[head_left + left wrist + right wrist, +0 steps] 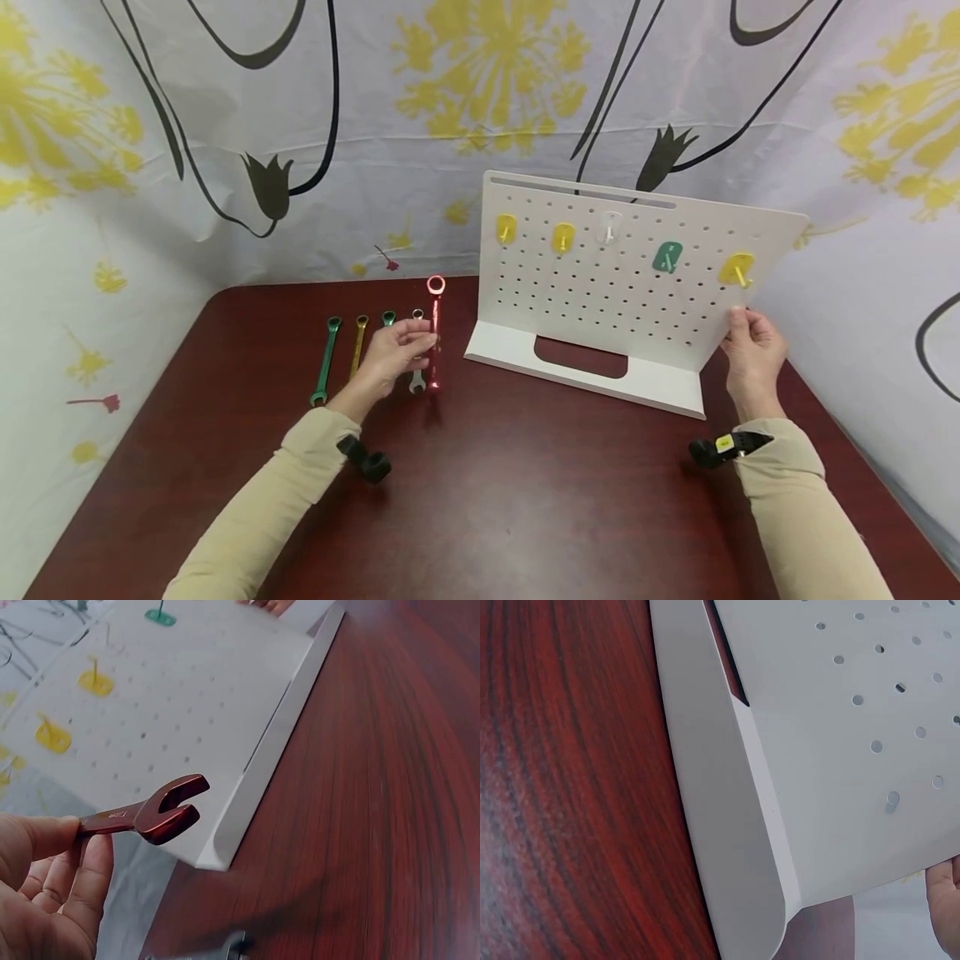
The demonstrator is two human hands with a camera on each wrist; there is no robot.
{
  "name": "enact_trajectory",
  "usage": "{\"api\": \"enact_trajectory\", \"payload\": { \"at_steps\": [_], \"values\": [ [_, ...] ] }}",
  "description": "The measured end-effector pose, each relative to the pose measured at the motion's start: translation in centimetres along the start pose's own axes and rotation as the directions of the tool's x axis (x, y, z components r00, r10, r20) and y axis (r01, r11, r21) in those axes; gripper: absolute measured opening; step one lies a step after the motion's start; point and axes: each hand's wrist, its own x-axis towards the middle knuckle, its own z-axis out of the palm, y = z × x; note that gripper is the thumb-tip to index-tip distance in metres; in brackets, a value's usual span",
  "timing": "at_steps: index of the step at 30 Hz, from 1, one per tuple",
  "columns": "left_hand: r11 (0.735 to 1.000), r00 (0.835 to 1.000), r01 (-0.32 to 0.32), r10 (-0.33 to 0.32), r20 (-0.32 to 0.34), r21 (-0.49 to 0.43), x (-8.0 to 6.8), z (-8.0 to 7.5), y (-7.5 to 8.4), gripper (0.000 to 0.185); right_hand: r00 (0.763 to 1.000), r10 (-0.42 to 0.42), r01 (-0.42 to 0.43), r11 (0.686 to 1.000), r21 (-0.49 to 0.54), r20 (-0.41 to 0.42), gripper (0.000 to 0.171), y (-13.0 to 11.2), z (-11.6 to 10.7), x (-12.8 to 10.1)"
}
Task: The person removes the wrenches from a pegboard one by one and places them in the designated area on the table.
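My left hand (390, 354) pinches a red combination wrench (436, 307) between thumb and fingers, holding it upright above the table. Its ring end is up, and in the left wrist view the open jaw of the wrench (161, 816) points out from the fingertips. To the right stands a white pegboard (570, 287) on a flat base. My right hand (753, 354) grips the board's right edge low down, thumb on the front face. Several hooks sit along the board's upper rows, including a green hook (667, 257), a clear hook (610, 227) and a yellow hook (738, 270).
On the dark red table (517, 492) lie a green wrench (327, 358), a yellow wrench (358, 343), a second green wrench (388, 317) partly hidden by my left hand, and a silver wrench (417, 382). A patterned cloth (360, 100) hangs behind the table.
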Motion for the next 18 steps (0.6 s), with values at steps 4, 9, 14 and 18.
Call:
{"api": "enact_trajectory", "payload": {
  "at_steps": [4, 9, 14, 18],
  "values": [
    [1.0, 1.0, 0.011, -0.011, -0.011, 0.012, -0.1, -1.9, -0.5, 0.039, 1.0, -0.012, 0.012, 1.0, 0.006, 0.004, 0.014, 0.1, -0.1, 0.0],
    [0.999, 0.999, 0.031, -0.03, -0.037, 0.017, -0.3, -3.9, -1.2, 0.041, 1.0, -0.023, 0.023, 1.0, 0.012, 0.011, 0.013, 0.2, -0.1, 0.1],
    [0.999, 0.997, 0.041, -0.039, -0.059, 0.031, -0.7, -5.6, -1.5, 0.042, 1.0, -0.014, 0.014, 1.0, 0.019, 0.017, 0.014, 0.2, -0.1, 0.1],
    [0.998, 0.995, 0.055, -0.052, -0.081, 0.037, -1.0, -6.8, -1.5, 0.043, 1.0, -0.017, 0.016, 1.0, 0.017, 0.018, 0.014, 0.2, -0.2, 0.1]
  ]
}}
